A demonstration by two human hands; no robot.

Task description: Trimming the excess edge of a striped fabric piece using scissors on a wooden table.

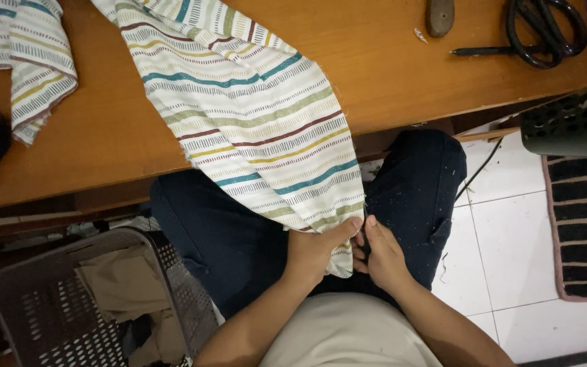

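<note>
A white cloth with coloured stripes (253, 115) hangs from the wooden table (388, 61) down onto my lap. My left hand (317, 248) pinches its lower edge with the thumb on top. Right beside it, my right hand (382, 255) grips the same edge, fingers curled under the cloth. Both hands rest over my dark trousers (219, 231), thumbs almost touching.
Black scissors (545, 30), a black pen (480, 50) and a dark oval object (439, 17) lie at the table's far right. Another striped piece (25, 61) lies at the left. A grey plastic basket (56, 306) with beige cloth stands on the floor. A striped rug (585, 224) lies right.
</note>
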